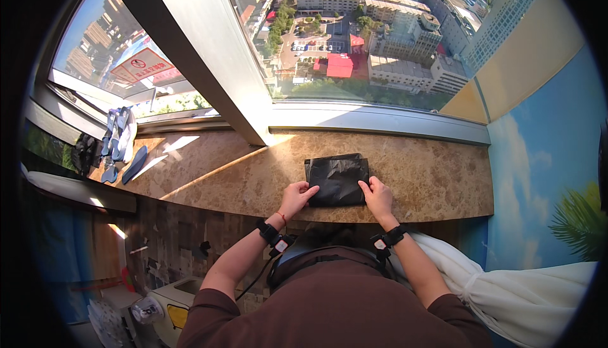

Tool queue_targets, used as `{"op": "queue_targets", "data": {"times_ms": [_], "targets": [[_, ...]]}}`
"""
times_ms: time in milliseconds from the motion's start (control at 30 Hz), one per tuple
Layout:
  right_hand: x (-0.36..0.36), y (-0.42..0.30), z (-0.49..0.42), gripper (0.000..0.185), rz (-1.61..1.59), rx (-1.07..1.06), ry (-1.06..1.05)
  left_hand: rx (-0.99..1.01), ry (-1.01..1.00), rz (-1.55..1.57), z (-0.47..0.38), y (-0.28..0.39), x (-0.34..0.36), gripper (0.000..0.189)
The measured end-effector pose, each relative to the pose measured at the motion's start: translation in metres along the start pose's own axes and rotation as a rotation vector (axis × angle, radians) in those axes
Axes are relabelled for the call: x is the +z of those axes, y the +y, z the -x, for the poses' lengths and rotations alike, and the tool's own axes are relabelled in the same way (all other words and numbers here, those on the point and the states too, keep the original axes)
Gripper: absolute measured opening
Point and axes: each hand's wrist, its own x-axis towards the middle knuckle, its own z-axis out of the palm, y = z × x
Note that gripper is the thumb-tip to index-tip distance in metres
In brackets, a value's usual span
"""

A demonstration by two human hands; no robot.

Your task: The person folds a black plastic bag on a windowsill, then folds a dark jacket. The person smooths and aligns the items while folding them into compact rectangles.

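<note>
A black plastic bag (338, 179), folded into a rough rectangle, lies on the brown marble windowsill (427, 181) in front of me. My left hand (299, 197) pinches its lower left edge, thumb on top and fingers curled at the side. At its right edge, my right hand (376, 197) has the thumb on the bag and the fingers bent beside it. The bag looks flat, with creases across its top layer. Both wrists wear black straps with small devices.
Blue-grey insoles (135, 164) and a dark bundle (86, 153) are at the sill's left end. A window frame post (209, 58) meets the sill left of the bag. A white curtain (522, 286) hangs at right; a beige container (176, 300) stands low at left.
</note>
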Motion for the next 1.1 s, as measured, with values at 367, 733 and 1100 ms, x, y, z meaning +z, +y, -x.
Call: {"op": "queue_targets", "data": {"times_ms": [367,733,1100], "targets": [[0.018,-0.005,-0.012,0.032,0.289,-0.149,0.025,0.077,0.158,-0.423,0.015,0.023,-0.010,0.025],[0.024,-0.011,-0.014,0.033,0.346,-0.134,0.028,0.600,0.190,-1.006,0.003,0.021,0.064,0.083],[0.026,-0.049,-0.013,0.046,0.024,-0.469,-0.009,0.570,0.282,-1.098,-0.005,0.008,0.071,0.099]]}}
